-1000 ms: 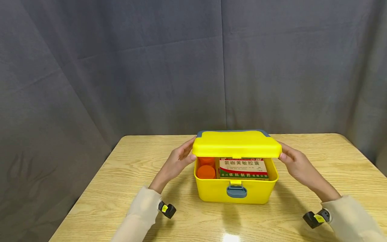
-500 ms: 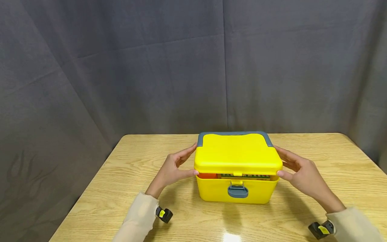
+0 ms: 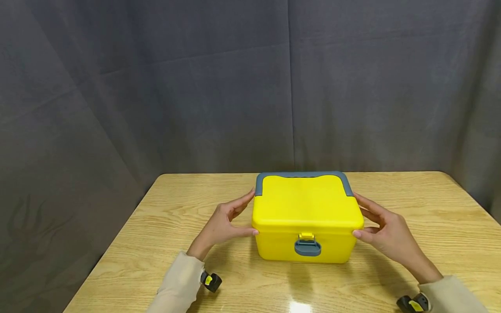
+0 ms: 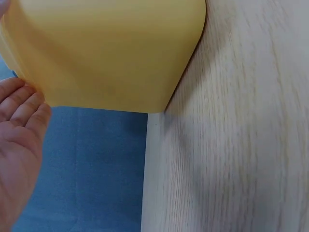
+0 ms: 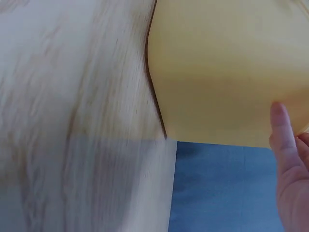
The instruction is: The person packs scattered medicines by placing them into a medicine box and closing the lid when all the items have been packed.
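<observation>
A yellow medicine box [image 3: 307,250] stands on the table in the head view, its yellow lid [image 3: 309,204] down on the base and the contents hidden. A blue-grey handle [image 3: 301,174] frames the back of the lid. On the front hangs a blue-grey latch [image 3: 307,248]. My left hand [image 3: 224,221] touches the left side, thumb at the front corner and fingers stretched toward the back. On the right side my right hand [image 3: 391,232] mirrors it, thumb at the front corner. Extended fingers [image 5: 282,125] rest on the box's end wall in the right wrist view.
The wood-grain table [image 3: 176,204] extends on both sides of the box. A grey curtain [image 3: 219,87] hangs behind the table's far edge. Each wrist carries a small black camera, the left camera [image 3: 211,281] close over the tabletop.
The lid has come down from partly raised onto the base, covering the orange-lidded containers and the printed medicine carton. Both hands have followed it downward, thumbs lower at the front corners.
</observation>
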Demonstrator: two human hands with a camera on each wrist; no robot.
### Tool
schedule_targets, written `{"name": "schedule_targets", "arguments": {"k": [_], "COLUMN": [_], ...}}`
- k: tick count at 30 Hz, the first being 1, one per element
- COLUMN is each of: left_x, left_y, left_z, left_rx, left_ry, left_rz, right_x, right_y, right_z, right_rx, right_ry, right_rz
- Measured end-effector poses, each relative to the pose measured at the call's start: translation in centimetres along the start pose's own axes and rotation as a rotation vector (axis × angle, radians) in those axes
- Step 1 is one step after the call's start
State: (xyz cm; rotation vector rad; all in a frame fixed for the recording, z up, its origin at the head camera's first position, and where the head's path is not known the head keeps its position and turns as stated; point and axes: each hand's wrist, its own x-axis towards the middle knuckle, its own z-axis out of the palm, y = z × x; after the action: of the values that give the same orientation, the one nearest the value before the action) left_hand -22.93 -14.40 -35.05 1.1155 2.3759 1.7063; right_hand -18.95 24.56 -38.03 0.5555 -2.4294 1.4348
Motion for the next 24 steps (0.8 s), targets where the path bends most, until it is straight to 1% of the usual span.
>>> {"name": "schedule_targets", "arguments": {"k": [4, 6, 7, 8, 10, 11, 12, 13, 14, 15, 16, 17, 18, 19, 21, 22, 24], "left_x": [-0.2, -0.6, -0.8, -1.1, -1.6, -1.9, -2.2, -2.5, -2.8, -3.1, -3.4, -3.7, -3.9, -4.0, -4.1, -4.1, -3.9], "left_y": [0.5, 1.1, 1.4, 1.8, 2.5, 2.8, 3.2, 3.6, 3.9, 4.1, 4.4, 4.5, 4.5, 4.4, 3.9, 3.5, 3.0], "left_z": [0.2, 0.2, 0.2, 0.2, 0.2, 0.3, 0.5, 0.9, 1.3, 2.0, 2.7, 3.7, 4.7, 5.7, 7.7, 8.6, 10.1], "left_rx": [0.022, 0.045, 0.058, 0.065, 0.078, 0.086, 0.088, 0.086, 0.074, 0.061, 0.035, -0.003, -0.057, -0.126, -0.295, -0.394, -0.579], "left_ry": [-0.005, 0.024, 0.056, 0.096, 0.210, 0.272, 0.331, 0.375, 0.401, 0.411, 0.401, 0.372, 0.328, 0.270, 0.156, 0.112, 0.053], "left_rz": [-0.004, -0.013, -0.013, 0.000, 0.028, 0.052, 0.063, 0.072, 0.076, 0.061, 0.040, 0.006, -0.041, -0.092, -0.216, -0.276, -0.383], "right_x": [-0.2, -0.3, -0.4, -0.4, -0.4, -0.4, -0.4, -0.3, -0.3, -0.2, -0.1, 0.0, 0.2, 0.4, 0.7, 0.9, 1.3], "right_y": [-0.1, -0.2, -0.3, -0.4, -0.7, -0.9, -1.0, -1.2, -1.3, -1.4, -1.6, -1.7, -1.8, -2.0, -2.2, -2.3, -2.5], "right_z": [0.1, 0.1, 0.1, 0.1, 0.2, 0.2, 0.2, 0.2, 0.2, 0.2, 0.2, 0.1, 0.1, 0.0, -0.2, -0.3, -0.4], "right_rx": [0.009, 0.002, 0.003, 0.003, 0.012, 0.020, 0.025, 0.031, 0.034, 0.036, 0.032, 0.026, 0.010, -0.001, -0.017, -0.020, -0.016], "right_ry": [0.014, 0.018, 0.019, 0.018, 0.019, 0.019, 0.018, 0.017, 0.015, 0.013, 0.012, 0.010, 0.012, 0.016, 0.022, 0.023, 0.017], "right_rz": [-0.055, -0.089, -0.099, -0.112, -0.132, -0.139, -0.145, -0.151, -0.160, -0.167, -0.173, -0.187, -0.202, -0.215, -0.242, -0.254, -0.267]}}
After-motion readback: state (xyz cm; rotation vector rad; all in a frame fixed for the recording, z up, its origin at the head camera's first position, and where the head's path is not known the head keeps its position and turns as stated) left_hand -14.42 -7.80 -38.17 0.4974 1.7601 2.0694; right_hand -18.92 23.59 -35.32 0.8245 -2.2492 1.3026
